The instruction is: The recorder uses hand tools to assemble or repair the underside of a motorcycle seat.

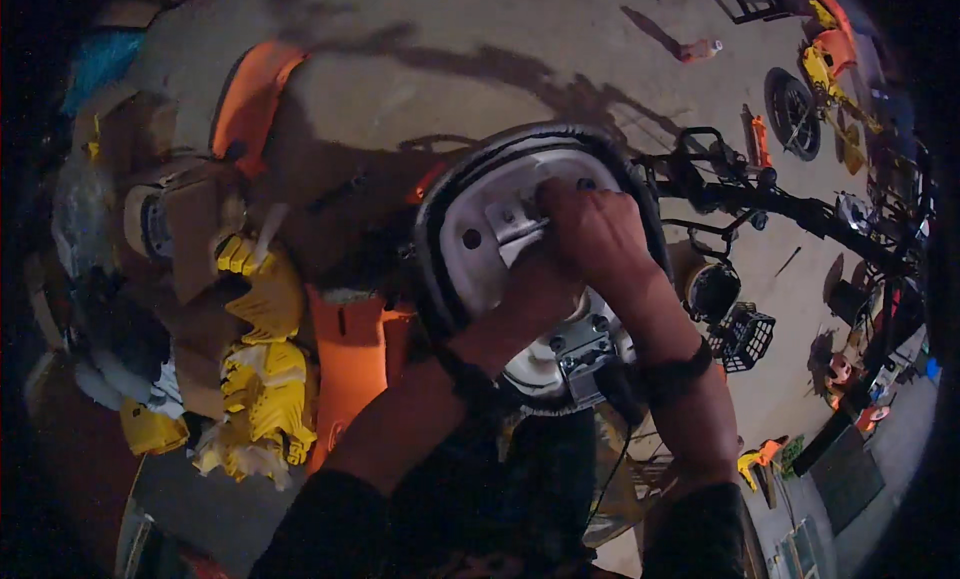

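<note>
Left hand (pixel 547 276): partly hidden; can't tell grip.
Right hand (pixel 602 229): curled over seat (pixel 463 201), hold unclear.
Seat: pale, dark-rimmed.

Right hand (pixel 600 224) curled, left hand (pixel 550 274) partly hidden beside it, forearms (pixel 695 409) converging.

I watch through one fisheye on the wearer's head, looking down over the forearms (pixel 655 314) at the nearby hands (pixel 600 224), with floor (pixel 480 19) spreading well beyond.
</note>
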### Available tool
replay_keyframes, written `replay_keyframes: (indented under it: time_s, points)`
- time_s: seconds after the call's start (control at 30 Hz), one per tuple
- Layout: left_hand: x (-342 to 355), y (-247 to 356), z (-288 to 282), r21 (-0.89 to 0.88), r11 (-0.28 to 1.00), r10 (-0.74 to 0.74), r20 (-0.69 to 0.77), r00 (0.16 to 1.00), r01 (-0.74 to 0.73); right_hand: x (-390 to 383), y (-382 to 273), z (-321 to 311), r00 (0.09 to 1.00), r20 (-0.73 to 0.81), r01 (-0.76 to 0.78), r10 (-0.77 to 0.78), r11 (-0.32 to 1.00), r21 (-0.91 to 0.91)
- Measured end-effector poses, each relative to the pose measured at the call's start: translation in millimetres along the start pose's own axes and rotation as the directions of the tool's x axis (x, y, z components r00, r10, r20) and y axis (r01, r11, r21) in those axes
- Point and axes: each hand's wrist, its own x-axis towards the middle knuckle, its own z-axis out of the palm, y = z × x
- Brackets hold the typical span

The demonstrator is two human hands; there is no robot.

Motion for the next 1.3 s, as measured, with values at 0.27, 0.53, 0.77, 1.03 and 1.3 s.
replay_keyframes:
  time_s: [0.27,0.53,0.77,1.03,1.3]
  points:
    - [3.2,6.7,-6.9,-0.022,0.999,-0.025,0.086,0.996,0.027,-2.1,0.8,8.5,0.998,-0.047,-0.050,0.048,0.997,-0.057]
    - [0.7,4.7,-5.8,-0.138,0.990,-0.031,0.000,1.000,0.031,0.5,-7.1,-6.6,0.999,-0.006,-0.039,0.039,0.993,-0.115]
    - [8.9,11.8,-5.9,-0.349,0.936,-0.074,-0.081,0.994,0.042,4.6,-9.8,-1.8,0.996,-0.085,-0.008,0.000,0.996,-0.094]
    - [-0.3,-1.3,1.4,-0.235,0.971,-0.029,0.076,0.997,0.046,-3.0,-8.2,6.7,0.997,-0.045,-0.065,0.061,0.994,-0.085]
    - [4.0,0.6,-5.0,-0.199,0.980,0.001,0.053,0.999,0.010,-2.2,-13.0,6.4,0.988,-0.059,-0.144,0.141,0.989,-0.039]
